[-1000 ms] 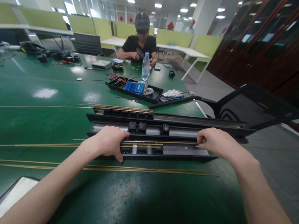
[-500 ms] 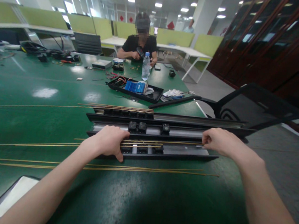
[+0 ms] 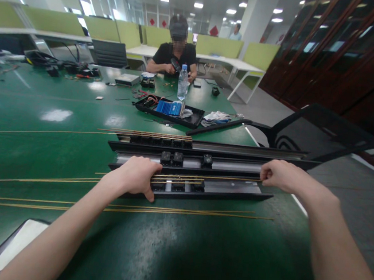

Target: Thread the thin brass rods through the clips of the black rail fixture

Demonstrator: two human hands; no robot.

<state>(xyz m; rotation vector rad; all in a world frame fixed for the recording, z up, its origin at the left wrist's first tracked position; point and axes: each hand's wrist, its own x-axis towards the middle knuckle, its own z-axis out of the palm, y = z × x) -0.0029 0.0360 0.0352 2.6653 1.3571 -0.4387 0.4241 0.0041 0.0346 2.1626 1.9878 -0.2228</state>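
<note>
The nearest black channel (image 3: pixel 234 196) lies across the green table, with several black blocks (image 3: pixel 178 186) in it. My left hand (image 3: pixel 138 176) straddles this channel, thumb on the near wall and fingers at the far side, gripping it. Thin brass-coloured rods (image 3: pixel 187 183) run over the blocks and pass under that hand. My right hand (image 3: pixel 278 174) is closed in a pinch at the right end of one long rod (image 3: pixel 233 178); the fingertips partly hide the rod. Behind lies a middle channel (image 3: pixel 227 166) holding 3 black blocks.
A farther channel (image 3: pixel 249 151) carries more blocks and rods. Loose rods (image 3: pixel 179 211) lie in front. Beyond are a black tray (image 3: pixel 194 119) with a blue item, a water bottle (image 3: pixel 182 84), gloves (image 3: pixel 216 118) and a chair (image 3: pixel 325 128). A person (image 3: pixel 162 55) sits opposite, holding a tool.
My right hand has moved a little to the right, and the pinched rod extends farther right with it. My left hand stays in place on the channel.
</note>
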